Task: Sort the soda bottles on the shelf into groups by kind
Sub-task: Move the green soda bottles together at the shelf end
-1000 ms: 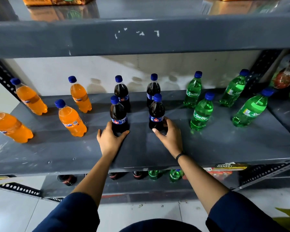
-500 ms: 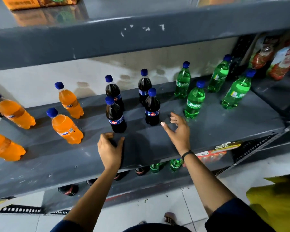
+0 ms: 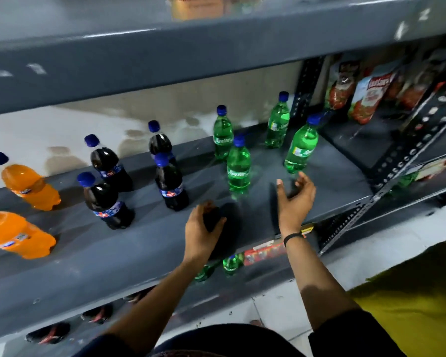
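Fingers (image 3: 303,180) spread near green bottle (image 3: 301,148), left hand (image 3: 201,228) at shelf (image 3: 139,253) edge

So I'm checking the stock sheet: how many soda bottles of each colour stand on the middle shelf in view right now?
Orange bottles: 2
Dark cola bottles: 4
Green bottles: 4
Total: 10

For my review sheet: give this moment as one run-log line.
left hand: empty, over shelf | right hand: open, near green bottles | dark colas grouped | orange sodas at left
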A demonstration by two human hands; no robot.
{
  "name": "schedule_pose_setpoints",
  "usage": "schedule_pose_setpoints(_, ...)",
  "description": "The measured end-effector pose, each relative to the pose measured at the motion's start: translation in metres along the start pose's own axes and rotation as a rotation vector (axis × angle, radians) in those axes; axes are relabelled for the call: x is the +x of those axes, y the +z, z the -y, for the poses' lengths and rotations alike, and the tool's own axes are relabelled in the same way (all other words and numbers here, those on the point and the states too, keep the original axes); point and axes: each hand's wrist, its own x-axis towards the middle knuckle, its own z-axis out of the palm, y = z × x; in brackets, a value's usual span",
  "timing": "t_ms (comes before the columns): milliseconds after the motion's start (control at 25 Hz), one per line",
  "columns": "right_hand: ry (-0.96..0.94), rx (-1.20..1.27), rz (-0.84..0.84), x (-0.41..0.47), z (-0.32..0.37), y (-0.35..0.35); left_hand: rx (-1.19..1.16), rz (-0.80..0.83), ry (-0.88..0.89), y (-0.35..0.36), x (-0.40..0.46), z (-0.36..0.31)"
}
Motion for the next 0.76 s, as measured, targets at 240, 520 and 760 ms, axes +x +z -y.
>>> schedule_pose_setpoints(240,-0.045,-0.216,0.296,0.086,-0.027,-0.029,-0.084,-0.089,-0.033,0.064,0.052,-0.029)
schedule_pose_setpoints(520,-0.113,-0.176,0.539,0.122,-0.039,-0.029,-0.068,-0.177,-0.105,0.080,0.065,-0.027)
schedule_pose_setpoints(760,-0.121,-0.160,0.528,0.124,-0.044,-0.026,-0.037,-0.265,-0.136,0.085,0.067,-0.029)
